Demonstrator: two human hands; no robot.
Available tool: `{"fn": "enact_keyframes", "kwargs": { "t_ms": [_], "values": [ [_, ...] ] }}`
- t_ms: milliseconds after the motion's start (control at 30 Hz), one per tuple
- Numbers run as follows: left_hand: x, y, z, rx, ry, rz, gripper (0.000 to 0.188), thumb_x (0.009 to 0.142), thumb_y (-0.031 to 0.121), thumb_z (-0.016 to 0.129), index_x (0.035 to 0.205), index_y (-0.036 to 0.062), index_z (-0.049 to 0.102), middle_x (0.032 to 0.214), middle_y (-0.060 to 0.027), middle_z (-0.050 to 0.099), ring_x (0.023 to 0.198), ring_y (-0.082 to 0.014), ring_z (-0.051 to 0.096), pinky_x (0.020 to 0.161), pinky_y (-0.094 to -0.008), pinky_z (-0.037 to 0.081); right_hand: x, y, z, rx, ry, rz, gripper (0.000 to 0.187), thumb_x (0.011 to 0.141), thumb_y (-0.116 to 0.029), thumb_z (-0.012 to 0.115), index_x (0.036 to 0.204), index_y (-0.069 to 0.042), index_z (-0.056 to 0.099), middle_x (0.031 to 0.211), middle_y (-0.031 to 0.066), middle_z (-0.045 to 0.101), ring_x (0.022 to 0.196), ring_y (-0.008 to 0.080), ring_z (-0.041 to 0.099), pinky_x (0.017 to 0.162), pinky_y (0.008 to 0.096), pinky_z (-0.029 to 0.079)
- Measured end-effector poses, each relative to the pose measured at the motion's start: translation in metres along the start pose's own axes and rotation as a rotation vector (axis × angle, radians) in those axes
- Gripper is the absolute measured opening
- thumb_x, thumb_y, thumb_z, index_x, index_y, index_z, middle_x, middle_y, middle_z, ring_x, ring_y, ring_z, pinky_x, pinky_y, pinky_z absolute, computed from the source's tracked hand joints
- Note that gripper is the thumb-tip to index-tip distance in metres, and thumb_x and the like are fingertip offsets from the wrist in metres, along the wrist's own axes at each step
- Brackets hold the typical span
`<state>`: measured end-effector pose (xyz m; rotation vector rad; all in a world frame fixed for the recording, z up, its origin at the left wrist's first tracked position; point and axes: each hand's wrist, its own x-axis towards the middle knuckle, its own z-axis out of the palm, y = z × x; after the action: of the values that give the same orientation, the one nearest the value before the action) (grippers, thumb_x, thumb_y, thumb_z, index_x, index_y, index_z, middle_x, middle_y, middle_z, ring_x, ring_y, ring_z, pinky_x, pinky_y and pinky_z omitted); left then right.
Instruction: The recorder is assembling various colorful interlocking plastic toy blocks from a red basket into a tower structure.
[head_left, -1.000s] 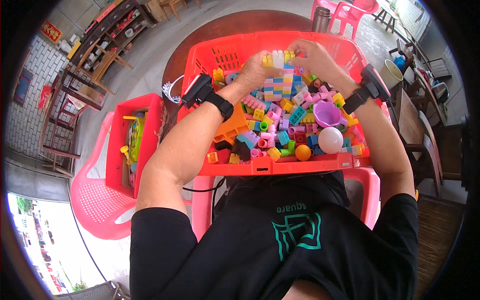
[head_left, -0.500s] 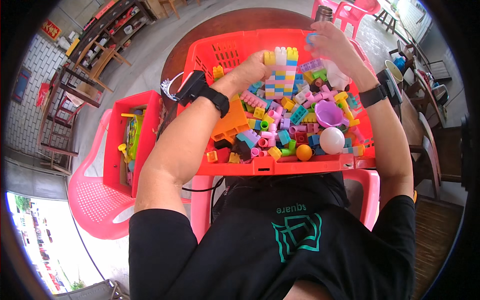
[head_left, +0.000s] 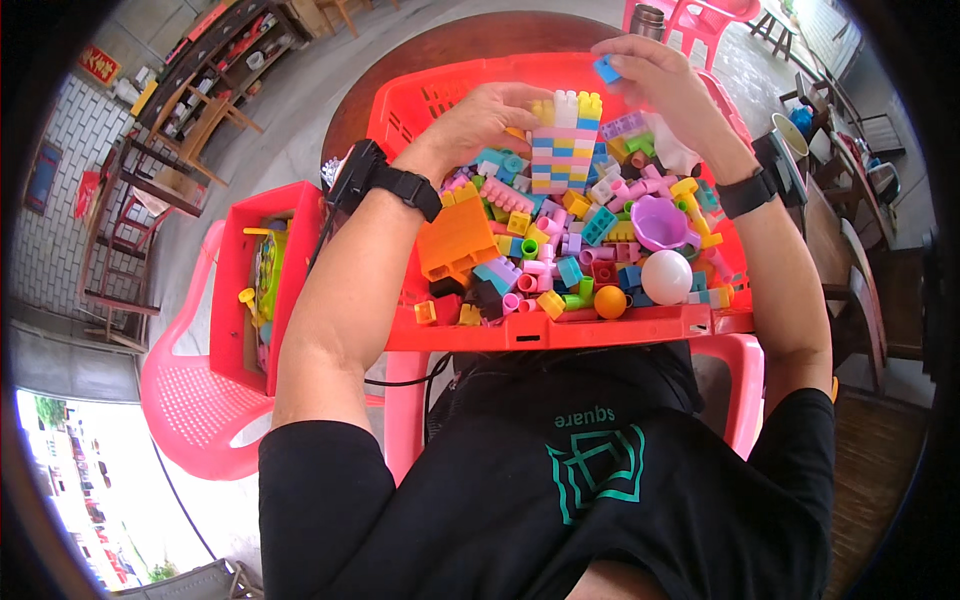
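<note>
A tall tower of stacked toy building blocks, in pink, yellow, blue and white, stands upright over the pile in a red plastic crate. My left hand is at the tower's upper left side, its fingers curved around that edge and partly hidden behind it. Up and to the right of the tower, my right hand pinches a small blue building block between thumb and fingers, apart from the tower.
Loose blocks fill the crate, with a purple toy cup, a white ball and an orange ball. A smaller red box of toys rests on a pink chair at left. A metal bottle stands beyond my right hand.
My left hand has drawn back slightly left, with its fingers looser around the tower. The blue block in my right hand has moved a little left and now shows more plainly.
</note>
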<state>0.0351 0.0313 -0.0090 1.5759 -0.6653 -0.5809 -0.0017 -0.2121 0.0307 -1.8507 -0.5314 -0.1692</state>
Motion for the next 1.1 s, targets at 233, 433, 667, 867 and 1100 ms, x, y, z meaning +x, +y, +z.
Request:
{"fn": "enact_keyframes", "kwargs": {
  "t_ms": [233,433,667,867,1100],
  "values": [
    [0.004,0.000,0.010,0.111,0.134,0.027,0.033,0.083,0.019,0.062,0.111,0.0011,0.057,0.099,-0.0057,0.061,0.089,-0.0121,0.059,0.074,-0.0266,0.051,0.000,0.003,0.014,-0.045,0.072,-0.136,0.026,0.083,-0.012,0.060,0.108,-0.005,0.057,0.092,0.0044,0.061,0.083,0.0119,0.061,0.075,0.0232,0.048],
    [0.005,-0.001,0.013,0.228,0.241,0.075,0.027,0.080,0.021,0.066,0.099,0.0018,0.064,0.085,-0.0022,0.064,0.079,-0.0073,0.059,0.063,-0.0218,0.048,0.003,-0.006,0.017,-0.226,0.061,-0.227,0.022,0.082,-0.011,0.060,0.104,-0.004,0.058,0.093,0.0039,0.062,0.086,0.0120,0.059,0.078,0.0233,0.047],
    [0.005,-0.003,0.025,0.396,0.300,0.152,0.028,0.080,0.023,0.066,0.099,0.0018,0.063,0.085,-0.0051,0.063,0.072,-0.0112,0.061,0.055,-0.0244,0.050,0.003,-0.003,0.027,-0.194,0.014,-0.192,0.025,0.078,-0.009,0.065,0.101,-0.004,0.058,0.090,0.0022,0.061,0.082,0.0101,0.057,0.076,0.0249,0.046],
    [0.012,-0.021,0.026,0.114,0.260,0.097,0.033,0.081,0.021,0.066,0.108,0.0045,0.056,0.088,-0.0024,0.061,0.074,-0.0080,0.057,0.057,-0.0206,0.046,0.003,0.013,0.031,-0.050,-0.009,-0.116,0.027,0.077,-0.007,0.064,0.102,-0.005,0.056,0.088,0.0028,0.061,0.083,0.0106,0.056,0.075,0.0244,0.046],
    [0.020,-0.033,0.032,0.332,0.223,0.156,0.031,0.079,0.014,0.068,0.105,0.0030,0.055,0.087,-0.0015,0.062,0.075,-0.0071,0.058,0.063,-0.0206,0.048,0.001,0.007,0.028,-0.134,0.064,-0.185,0.025,0.078,-0.008,0.063,0.102,-0.004,0.055,0.091,0.0056,0.062,0.086,0.0145,0.059,0.077,0.0269,0.047]
  ]
}}
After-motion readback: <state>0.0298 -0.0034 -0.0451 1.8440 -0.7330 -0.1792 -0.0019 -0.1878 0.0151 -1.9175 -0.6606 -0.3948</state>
